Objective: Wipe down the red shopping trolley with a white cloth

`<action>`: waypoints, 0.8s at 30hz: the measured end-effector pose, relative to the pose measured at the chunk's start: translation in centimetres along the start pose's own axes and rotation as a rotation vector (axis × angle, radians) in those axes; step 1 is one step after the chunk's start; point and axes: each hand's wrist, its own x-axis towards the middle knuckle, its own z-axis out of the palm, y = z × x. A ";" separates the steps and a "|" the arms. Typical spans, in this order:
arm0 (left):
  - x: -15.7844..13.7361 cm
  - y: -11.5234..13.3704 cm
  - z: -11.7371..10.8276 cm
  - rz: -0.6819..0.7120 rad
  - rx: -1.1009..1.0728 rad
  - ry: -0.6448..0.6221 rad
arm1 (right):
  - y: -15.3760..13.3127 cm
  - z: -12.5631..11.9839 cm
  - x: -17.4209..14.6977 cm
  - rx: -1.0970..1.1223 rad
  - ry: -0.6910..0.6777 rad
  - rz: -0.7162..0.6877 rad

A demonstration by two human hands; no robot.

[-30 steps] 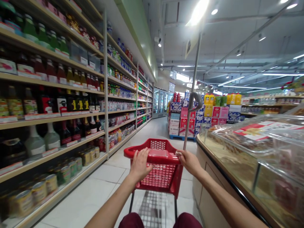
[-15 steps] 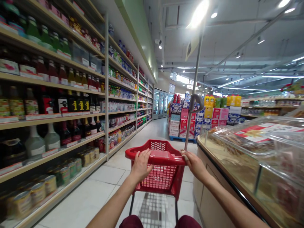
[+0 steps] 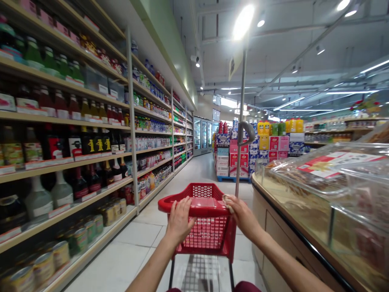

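Observation:
A red plastic shopping cart with latticed walls stands right in front of me. My left hand is curled over its handle, left of the middle, thumb on the near side. At the handle's right end is my right hand, its fingers closed on a pale, crumpled wipe that touches the bar. Whether the wipe is cloth or paper I cannot tell. The handle has a paler red panel in its middle.
Shelves of bottles and cans line the left side. Close on the right runs a display counter with clear packed trays. A metal pole rises beyond the cart. Stacked boxes stand ahead, with glass-door coolers farther back.
My right hand has slid left along the handle with the wipe, now more visible. My left hand stays on the bar. The cart sits slightly lower and farther left in view.

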 end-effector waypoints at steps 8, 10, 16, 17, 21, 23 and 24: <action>0.1 0.2 1.4 0.015 0.019 0.064 | -2.8 1.7 -0.5 0.104 0.152 0.111; 0.1 0.2 1.8 0.022 0.032 0.073 | -6.0 2.4 0.9 0.202 0.145 0.091; 0.0 -0.2 2.3 0.044 0.061 0.110 | -7.6 -0.7 3.7 0.396 0.322 0.260; 0.0 -0.3 2.3 0.045 0.065 0.114 | -7.1 -1.1 3.9 0.384 0.331 0.278; 0.0 -0.6 2.4 0.054 0.082 0.121 | -5.6 -0.8 3.7 0.133 0.103 0.256; 0.0 -0.9 2.6 0.073 0.095 0.139 | -5.4 -0.1 3.3 0.009 -0.053 0.226; 0.0 -1.1 2.7 0.087 0.102 0.153 | -5.4 0.2 3.1 -0.024 -0.106 0.205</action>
